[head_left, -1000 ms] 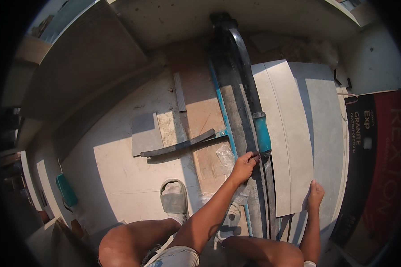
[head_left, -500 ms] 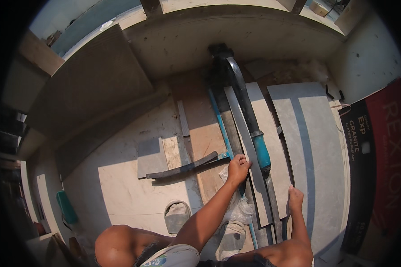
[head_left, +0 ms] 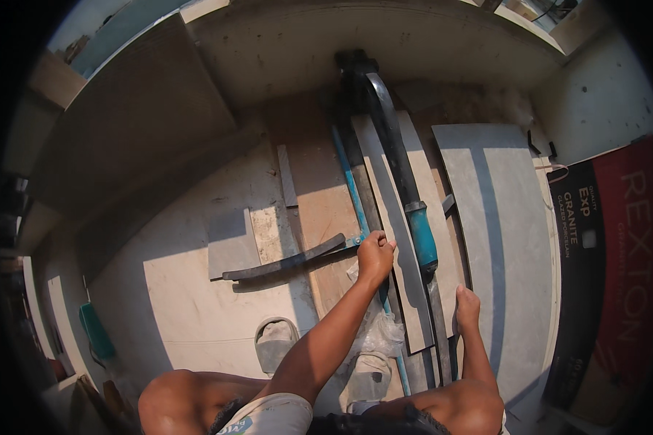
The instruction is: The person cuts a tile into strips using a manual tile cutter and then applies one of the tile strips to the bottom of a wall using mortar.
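While the pale tile (head_left: 411, 293) lies between | our left hand (head_left: 376, 258) meets its left edge | our right hand (head_left: 468, 306), its right | either grip we cannot tell

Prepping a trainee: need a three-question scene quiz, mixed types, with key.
1. True or false: left to right, the teal cylindrical grip sits between the left hand and right hand.
2. What lies to the right hand's right? (a) wide grey flat tile (b) teal pouch
3. Fill in: the left hand is at the long pale flat tile's ___ edge.

Key: 1 true; 2 a; 3 left.
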{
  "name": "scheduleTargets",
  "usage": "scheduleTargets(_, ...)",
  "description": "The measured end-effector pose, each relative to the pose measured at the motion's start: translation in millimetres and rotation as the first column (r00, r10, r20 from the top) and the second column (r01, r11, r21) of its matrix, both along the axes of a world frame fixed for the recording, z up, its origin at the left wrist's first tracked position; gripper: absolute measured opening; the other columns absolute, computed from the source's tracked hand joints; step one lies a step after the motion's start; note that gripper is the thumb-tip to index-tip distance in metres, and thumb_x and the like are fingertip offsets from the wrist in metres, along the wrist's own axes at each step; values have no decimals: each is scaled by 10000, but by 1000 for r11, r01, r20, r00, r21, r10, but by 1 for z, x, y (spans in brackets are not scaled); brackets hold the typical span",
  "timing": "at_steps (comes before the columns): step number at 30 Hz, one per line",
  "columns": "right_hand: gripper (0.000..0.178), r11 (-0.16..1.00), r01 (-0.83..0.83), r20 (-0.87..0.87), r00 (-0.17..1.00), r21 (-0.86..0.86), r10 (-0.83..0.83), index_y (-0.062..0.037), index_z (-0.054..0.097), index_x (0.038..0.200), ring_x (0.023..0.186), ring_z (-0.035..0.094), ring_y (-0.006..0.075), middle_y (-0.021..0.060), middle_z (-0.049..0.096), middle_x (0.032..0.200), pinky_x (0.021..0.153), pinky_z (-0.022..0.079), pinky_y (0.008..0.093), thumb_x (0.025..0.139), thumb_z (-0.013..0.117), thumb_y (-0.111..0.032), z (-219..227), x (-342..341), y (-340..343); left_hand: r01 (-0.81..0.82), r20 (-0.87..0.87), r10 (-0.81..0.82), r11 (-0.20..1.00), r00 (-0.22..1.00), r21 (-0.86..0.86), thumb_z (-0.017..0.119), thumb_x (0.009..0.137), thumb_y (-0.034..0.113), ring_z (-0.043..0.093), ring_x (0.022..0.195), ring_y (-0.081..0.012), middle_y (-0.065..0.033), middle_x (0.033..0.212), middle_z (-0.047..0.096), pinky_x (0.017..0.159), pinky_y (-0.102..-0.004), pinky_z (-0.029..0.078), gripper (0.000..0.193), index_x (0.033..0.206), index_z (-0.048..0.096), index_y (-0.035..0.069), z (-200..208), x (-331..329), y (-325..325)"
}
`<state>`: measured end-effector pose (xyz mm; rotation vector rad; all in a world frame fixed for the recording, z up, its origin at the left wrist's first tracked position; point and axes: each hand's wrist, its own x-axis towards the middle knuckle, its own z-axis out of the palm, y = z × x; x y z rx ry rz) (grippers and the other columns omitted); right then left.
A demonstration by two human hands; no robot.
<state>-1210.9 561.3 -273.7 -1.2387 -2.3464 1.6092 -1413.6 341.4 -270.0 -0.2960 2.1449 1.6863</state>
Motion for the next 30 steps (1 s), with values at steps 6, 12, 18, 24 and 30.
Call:
scheduleTargets(6,414,999,31,-38,999,-22,-32,-54,462,679,669,349,82,-53,395,692,586,312,277,980,554,-323,-8,0,-13,-1,-11,0,997,1000,-71,730,788,80,625,704,-174,-90,771,663,684,-312,497,256,999,651,-42,3,-2,-7)
scheduleTargets(12,416,1000,-10,-10,1000,26,10,-41,500,696,675,369,85,-52,417,698,600,332,272,982,549,-340,-3,-3,-15,-22,46,25,997,999,-75,720,785,61,663,740,-269,-162,784,669,705,-348,507,249,991,643,-56,4,6,-12)
scheduleTargets(18,396,996,-85,52,995,18,84,4,653,896,736,511,90,-10,582,791,677,426,260,983,551,-369,-10,3,-2,-86,3,86,994,996,-69,722,782,62,675,780,-282,-189,828,681,724,-353,512,253,996,653,-55,3,9,-15)
scheduleTargets(24,396,995,-94,48,995,24,93,9,649,913,741,511,89,-5,585,817,684,429,260,990,541,-364,-20,9,6,-68,8,69,993,998,-92,738,788,92,677,785,-222,-158,852,700,734,-318,515,269,1004,666,-50,1,8,-12)
scheduleTargets(30,373,997,-70,19,997,41,69,-5,587,829,713,451,90,-12,519,766,650,390,270,991,536,-337,-8,-2,-8,-82,18,84,993,996,-83,735,789,86,682,794,-238,-166,862,699,742,-322,518,284,1024,661,-55,3,7,-12)
